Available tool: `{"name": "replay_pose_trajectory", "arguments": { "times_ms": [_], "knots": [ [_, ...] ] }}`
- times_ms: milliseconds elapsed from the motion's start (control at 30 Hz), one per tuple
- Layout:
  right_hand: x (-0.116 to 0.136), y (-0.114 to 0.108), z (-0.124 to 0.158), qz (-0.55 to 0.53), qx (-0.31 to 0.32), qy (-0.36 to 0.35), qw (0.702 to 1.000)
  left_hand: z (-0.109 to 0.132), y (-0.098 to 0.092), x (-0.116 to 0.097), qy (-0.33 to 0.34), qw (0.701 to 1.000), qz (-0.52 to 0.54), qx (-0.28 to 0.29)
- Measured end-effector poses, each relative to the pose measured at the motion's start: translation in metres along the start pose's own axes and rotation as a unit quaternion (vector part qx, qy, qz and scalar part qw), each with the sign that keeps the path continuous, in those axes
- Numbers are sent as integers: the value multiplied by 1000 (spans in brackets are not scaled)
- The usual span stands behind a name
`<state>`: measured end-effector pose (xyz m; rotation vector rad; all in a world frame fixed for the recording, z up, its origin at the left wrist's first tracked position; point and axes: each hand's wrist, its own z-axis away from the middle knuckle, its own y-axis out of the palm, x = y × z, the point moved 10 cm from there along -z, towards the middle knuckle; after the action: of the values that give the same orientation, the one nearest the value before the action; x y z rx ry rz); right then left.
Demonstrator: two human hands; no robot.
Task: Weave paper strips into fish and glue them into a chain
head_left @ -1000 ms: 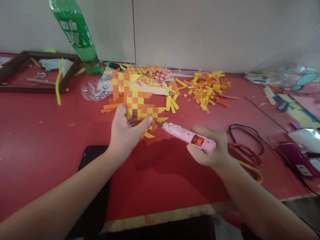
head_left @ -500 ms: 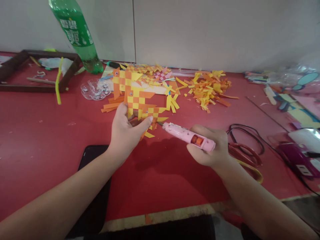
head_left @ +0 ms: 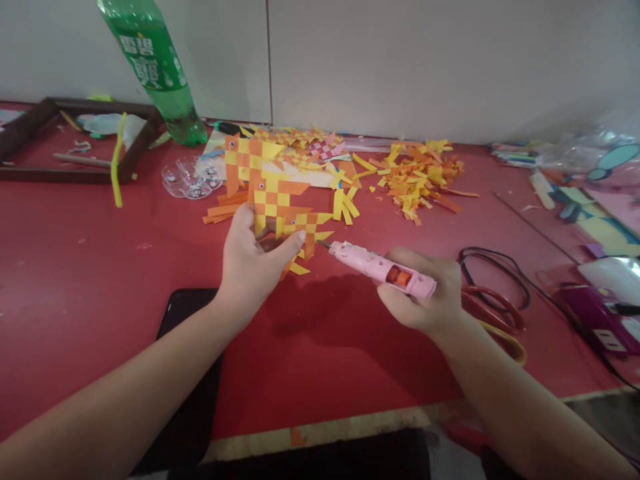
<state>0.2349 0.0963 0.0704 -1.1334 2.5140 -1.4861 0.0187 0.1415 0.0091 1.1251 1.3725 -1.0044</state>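
Observation:
My left hand [head_left: 255,257] is closed on woven paper fish [head_left: 273,200] in orange and yellow checks. Three of them overlap like steps, each with a small googly eye, and the thumb presses on the lowest. Some of their lower part is hidden behind the fingers. In my right hand [head_left: 425,287] is a pink glue gun [head_left: 373,262], its thin metal tip pointing left at the tail of the lowest fish. Whether the tip touches the paper I cannot tell.
Paper strips [head_left: 423,177] lie heaped at the back. A green bottle [head_left: 155,73] stands by a dark wooden frame [head_left: 60,175]. A black phone [head_left: 185,387] lies under my left forearm. Scissors [head_left: 500,310] and a black cable [head_left: 520,273] are right of my right hand.
My right hand has drawn the glue gun slightly to the right, its tip now a little farther from my left thumb. My left hand and the fish have barely moved.

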Motion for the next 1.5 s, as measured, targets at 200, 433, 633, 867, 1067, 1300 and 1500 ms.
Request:
{"name": "replay_pose_trajectory", "arguments": {
  "times_ms": [200, 433, 633, 867, 1067, 1300, 1500],
  "knots": [
    [-3, 2, 1, -16, 15, 22, 1000, 1, -1, 1, -5, 1000, 24, -4],
    [-24, 9, -1, 67, 46, 89, 993, 0, 1, 3, -29, 997, 77, -2],
    [-80, 20, 5, 216, 155, 179, 947, -7, -4, 14, -94, 980, 174, -36],
    [-130, 9, 15, 227, 169, 137, 949, -9, -7, 24, -121, 968, 213, -51],
    [-105, -14, -1, 208, 86, 155, 962, -7, -9, 20, -111, 965, 231, -47],
    [-6, 84, -30, -1, 253, 112, 961, -6, -13, 20, -124, 954, 262, -77],
    [33, 134, -44, -45, 265, 107, 957, -6, -6, 14, -100, 964, 246, -26]
  ]
}}
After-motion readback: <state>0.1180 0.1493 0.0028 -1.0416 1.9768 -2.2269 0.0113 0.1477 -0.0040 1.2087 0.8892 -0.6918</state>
